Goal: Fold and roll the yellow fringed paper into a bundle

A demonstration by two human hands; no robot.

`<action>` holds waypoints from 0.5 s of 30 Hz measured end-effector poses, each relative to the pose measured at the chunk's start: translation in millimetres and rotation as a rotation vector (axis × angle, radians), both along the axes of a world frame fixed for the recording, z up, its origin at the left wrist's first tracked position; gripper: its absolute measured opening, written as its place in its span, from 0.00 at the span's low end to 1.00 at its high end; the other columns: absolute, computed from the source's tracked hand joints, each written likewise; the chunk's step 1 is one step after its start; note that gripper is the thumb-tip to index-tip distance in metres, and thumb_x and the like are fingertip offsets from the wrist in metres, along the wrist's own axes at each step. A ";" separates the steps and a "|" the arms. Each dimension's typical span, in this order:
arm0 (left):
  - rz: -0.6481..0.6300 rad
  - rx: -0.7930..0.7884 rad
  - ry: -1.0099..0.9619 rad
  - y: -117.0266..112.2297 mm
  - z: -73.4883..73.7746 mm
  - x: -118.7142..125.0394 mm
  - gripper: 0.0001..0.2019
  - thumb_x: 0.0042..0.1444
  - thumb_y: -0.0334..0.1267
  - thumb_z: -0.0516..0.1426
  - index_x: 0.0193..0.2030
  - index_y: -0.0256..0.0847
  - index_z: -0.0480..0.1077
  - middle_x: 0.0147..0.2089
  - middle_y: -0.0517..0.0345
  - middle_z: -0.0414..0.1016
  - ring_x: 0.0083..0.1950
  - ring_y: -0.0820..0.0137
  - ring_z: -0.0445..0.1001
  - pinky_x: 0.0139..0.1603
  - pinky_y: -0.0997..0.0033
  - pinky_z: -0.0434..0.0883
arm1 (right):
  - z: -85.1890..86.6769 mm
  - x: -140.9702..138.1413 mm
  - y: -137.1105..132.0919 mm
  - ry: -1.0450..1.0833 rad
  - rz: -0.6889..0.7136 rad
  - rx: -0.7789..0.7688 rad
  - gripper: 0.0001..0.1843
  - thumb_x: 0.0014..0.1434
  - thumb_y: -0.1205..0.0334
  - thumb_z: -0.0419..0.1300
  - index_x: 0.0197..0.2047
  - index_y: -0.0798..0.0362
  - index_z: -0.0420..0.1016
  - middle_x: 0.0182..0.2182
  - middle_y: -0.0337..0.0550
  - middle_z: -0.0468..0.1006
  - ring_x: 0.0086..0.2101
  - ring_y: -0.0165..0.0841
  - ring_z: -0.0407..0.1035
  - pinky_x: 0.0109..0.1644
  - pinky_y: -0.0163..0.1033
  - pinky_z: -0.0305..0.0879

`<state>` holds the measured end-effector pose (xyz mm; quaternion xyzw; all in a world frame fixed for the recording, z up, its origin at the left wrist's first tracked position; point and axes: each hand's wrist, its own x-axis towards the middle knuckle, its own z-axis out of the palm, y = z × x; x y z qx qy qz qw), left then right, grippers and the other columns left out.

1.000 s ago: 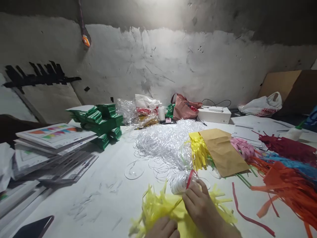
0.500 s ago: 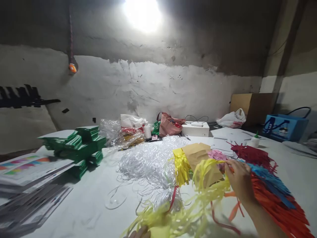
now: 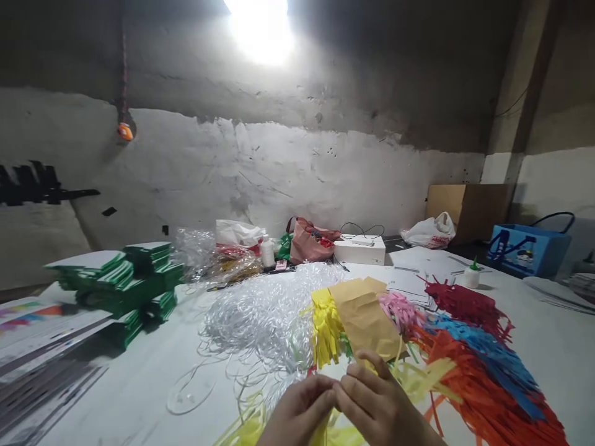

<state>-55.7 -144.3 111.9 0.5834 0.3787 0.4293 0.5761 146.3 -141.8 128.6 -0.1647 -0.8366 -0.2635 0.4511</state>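
Observation:
My left hand (image 3: 302, 406) and my right hand (image 3: 379, 396) meet at the bottom centre, fingertips pinched together. Between and below them hangs a pale yellow tissue-paper fringe (image 3: 341, 435), which both hands seem to grip; the pinched part is hidden behind the fingers. Loose yellow strips spread out to the left (image 3: 246, 424) and right (image 3: 421, 379) of the hands. Just beyond lie a brown paper sheet (image 3: 365, 316) and a brighter yellow fringe (image 3: 325, 325). A tangled heap of clear white ribbon (image 3: 260, 316) lies past my left hand.
Red-orange (image 3: 493, 384), blue (image 3: 497, 347), dark red (image 3: 465, 310) and pink (image 3: 400, 310) fringes lie on the right. Green-edged stacks (image 3: 130, 279) and printed sheets (image 3: 41, 359) stand left. A glue bottle (image 3: 471, 277), white box (image 3: 360, 249) and blue basket (image 3: 530, 251) are farther back.
My right hand has come left and down from the fringes, and my left hand has risen further into view. Both hands now meet over the yellow strips. The view has shifted slightly.

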 end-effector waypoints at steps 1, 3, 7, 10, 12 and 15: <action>-0.027 -0.093 -0.068 4.2 -0.6 8.4 0.18 0.49 0.55 0.70 0.34 0.41 0.81 0.30 0.58 0.81 0.31 0.74 0.73 0.35 0.79 0.69 | -2.8 -2.6 2.6 0.035 0.005 -0.015 0.17 0.75 0.74 0.46 0.41 0.60 0.75 0.30 0.42 0.77 0.36 0.33 0.72 0.62 0.48 0.55; -0.038 -0.194 -0.132 11.2 -9.1 14.4 0.22 0.42 0.56 0.73 0.31 0.37 0.80 0.25 0.60 0.77 0.23 0.80 0.64 0.25 0.80 0.60 | -7.7 -3.2 7.2 0.100 0.020 -0.060 0.14 0.73 0.74 0.48 0.40 0.59 0.74 0.28 0.40 0.76 0.33 0.33 0.72 0.59 0.47 0.57; -0.033 -0.256 -0.186 19.1 -32.7 8.1 0.26 0.33 0.55 0.77 0.32 0.35 0.80 0.26 0.57 0.76 0.22 0.81 0.63 0.23 0.79 0.58 | -18.8 -1.9 12.6 0.143 0.047 -0.144 0.13 0.73 0.72 0.49 0.41 0.56 0.73 0.27 0.38 0.76 0.30 0.31 0.71 0.56 0.45 0.60; 0.024 -0.236 -0.217 22.8 -43.0 5.4 0.26 0.29 0.53 0.78 0.31 0.36 0.80 0.25 0.59 0.75 0.23 0.79 0.65 0.24 0.78 0.62 | -31.3 -6.2 16.8 0.192 0.086 -0.250 0.11 0.73 0.72 0.49 0.47 0.56 0.73 0.30 0.41 0.78 0.30 0.31 0.72 0.53 0.45 0.65; 0.076 -0.202 -0.228 23.5 -45.9 4.8 0.25 0.32 0.54 0.77 0.32 0.38 0.80 0.25 0.59 0.76 0.25 0.77 0.67 0.27 0.77 0.66 | -42.4 -10.0 20.6 0.251 0.147 -0.361 0.11 0.72 0.70 0.52 0.53 0.55 0.72 0.33 0.43 0.79 0.33 0.33 0.74 0.49 0.44 0.70; 0.145 -0.157 -0.230 20.6 -47.9 4.2 0.21 0.40 0.53 0.75 0.36 0.40 0.81 0.31 0.55 0.80 0.31 0.72 0.73 0.36 0.73 0.72 | -64.5 -12.8 26.9 0.321 0.244 -0.513 0.17 0.71 0.63 0.58 0.61 0.50 0.69 0.39 0.46 0.82 0.38 0.37 0.77 0.45 0.42 0.75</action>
